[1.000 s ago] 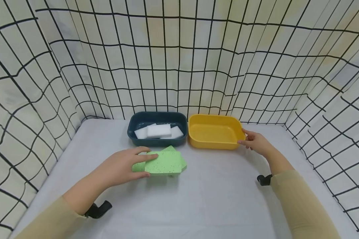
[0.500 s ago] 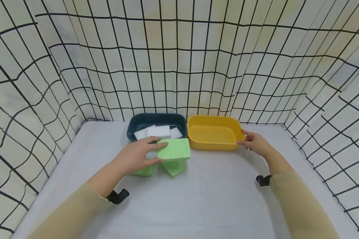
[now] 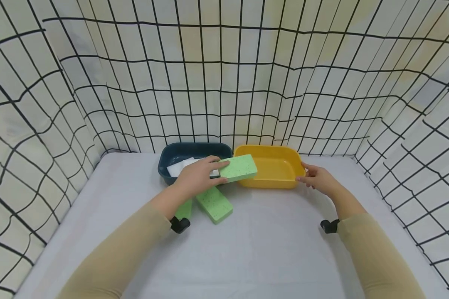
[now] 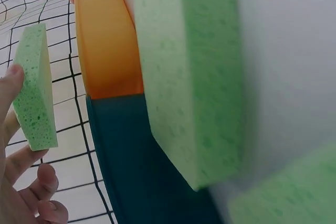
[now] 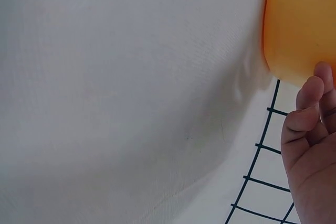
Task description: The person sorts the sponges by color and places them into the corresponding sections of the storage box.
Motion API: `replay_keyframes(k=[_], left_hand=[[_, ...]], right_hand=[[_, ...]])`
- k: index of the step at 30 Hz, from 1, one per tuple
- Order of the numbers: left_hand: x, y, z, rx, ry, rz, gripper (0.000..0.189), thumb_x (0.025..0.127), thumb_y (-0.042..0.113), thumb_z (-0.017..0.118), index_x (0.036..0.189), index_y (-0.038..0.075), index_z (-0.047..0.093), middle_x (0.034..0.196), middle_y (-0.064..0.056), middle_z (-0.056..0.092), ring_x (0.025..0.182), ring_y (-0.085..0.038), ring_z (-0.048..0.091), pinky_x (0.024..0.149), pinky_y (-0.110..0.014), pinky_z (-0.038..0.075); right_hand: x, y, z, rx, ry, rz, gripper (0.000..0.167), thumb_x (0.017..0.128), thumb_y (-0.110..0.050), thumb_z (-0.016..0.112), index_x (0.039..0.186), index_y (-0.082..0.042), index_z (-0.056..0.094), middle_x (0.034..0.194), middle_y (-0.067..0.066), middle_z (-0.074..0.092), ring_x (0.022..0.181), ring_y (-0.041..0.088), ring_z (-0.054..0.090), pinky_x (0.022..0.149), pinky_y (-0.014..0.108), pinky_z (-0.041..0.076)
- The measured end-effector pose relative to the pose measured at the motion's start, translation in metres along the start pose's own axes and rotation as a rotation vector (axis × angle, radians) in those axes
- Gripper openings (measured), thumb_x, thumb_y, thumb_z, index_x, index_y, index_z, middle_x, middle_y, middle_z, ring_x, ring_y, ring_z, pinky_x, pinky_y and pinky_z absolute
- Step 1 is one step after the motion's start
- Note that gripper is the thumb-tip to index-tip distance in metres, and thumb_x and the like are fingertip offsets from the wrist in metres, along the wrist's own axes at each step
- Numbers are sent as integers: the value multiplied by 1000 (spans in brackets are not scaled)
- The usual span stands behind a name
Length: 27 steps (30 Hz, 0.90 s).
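My left hand [image 3: 196, 176] pinches a speckled green sponge [image 3: 239, 167] between thumb and fingers, over the seam where the dark blue tray [image 3: 177, 150] meets the yellow tray [image 3: 280, 166]. In the left wrist view the held sponge [image 4: 34, 87] stands on edge, fingertips at its side and end. Two more green sponges lie on the table: one slanted [image 3: 215, 205], the other [image 3: 184, 209] partly covered by the left wrist. At the yellow tray's right end, my right hand [image 3: 318, 177] grips the rim by thumb and forefinger; its other fingers curl below.
White sponges [image 3: 176, 168] lie in the blue tray, partly behind the left hand. The trays sit side by side at the back of a white-covered table [image 3: 269, 249]. Black wire mesh [image 3: 220, 91] rises behind and along both sides.
The left hand has lifted the green sponge off the pile and carried it right and back, from in front of the blue tray to the yellow tray's edge. The right hand stays put.
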<state>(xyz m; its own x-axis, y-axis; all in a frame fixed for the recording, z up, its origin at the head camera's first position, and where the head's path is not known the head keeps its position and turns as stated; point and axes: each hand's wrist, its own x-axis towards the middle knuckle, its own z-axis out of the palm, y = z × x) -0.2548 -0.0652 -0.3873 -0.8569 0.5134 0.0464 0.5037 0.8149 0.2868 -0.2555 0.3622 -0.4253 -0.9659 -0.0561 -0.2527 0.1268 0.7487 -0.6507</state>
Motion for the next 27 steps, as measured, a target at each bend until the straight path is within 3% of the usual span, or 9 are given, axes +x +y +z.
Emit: replay_keyframes(k=[6, 13, 21, 27], left_hand=[[35, 20, 5, -50, -11, -60, 64, 92, 65, 55, 149, 43, 42, 154, 3, 39, 132, -24, 48, 97, -47, 48], [68, 37, 15, -75, -45, -44, 61, 92, 63, 57, 148, 41, 45, 154, 3, 40, 140, -23, 40, 105, -46, 43], [100, 40, 21, -39, -140, 5, 60, 92, 58, 62, 147, 41, 46, 154, 4, 42, 141, -21, 39, 109, -45, 39], [114, 41, 20, 19, -209, 20, 59, 92, 53, 65, 147, 39, 48, 154, 5, 42, 140, -20, 40, 111, -46, 37]], right_hand=[[-2, 0, -1, 3, 4, 5, 84, 93, -45, 68, 159, -18, 24, 97, 12, 55, 85, 29, 52, 75, 34, 45], [-3, -2, 0, 0, -4, 6, 84, 93, -45, 67, 159, -17, 23, 98, 13, 55, 87, 29, 52, 76, 34, 45], [-2, -2, -1, -10, -11, 5, 87, 92, -48, 68, 159, -17, 23, 98, 12, 55, 88, 30, 53, 76, 33, 45], [-1, -2, -1, -8, -2, -6, 83, 93, -44, 68, 159, -18, 25, 97, 12, 55, 87, 30, 53, 75, 34, 45]])
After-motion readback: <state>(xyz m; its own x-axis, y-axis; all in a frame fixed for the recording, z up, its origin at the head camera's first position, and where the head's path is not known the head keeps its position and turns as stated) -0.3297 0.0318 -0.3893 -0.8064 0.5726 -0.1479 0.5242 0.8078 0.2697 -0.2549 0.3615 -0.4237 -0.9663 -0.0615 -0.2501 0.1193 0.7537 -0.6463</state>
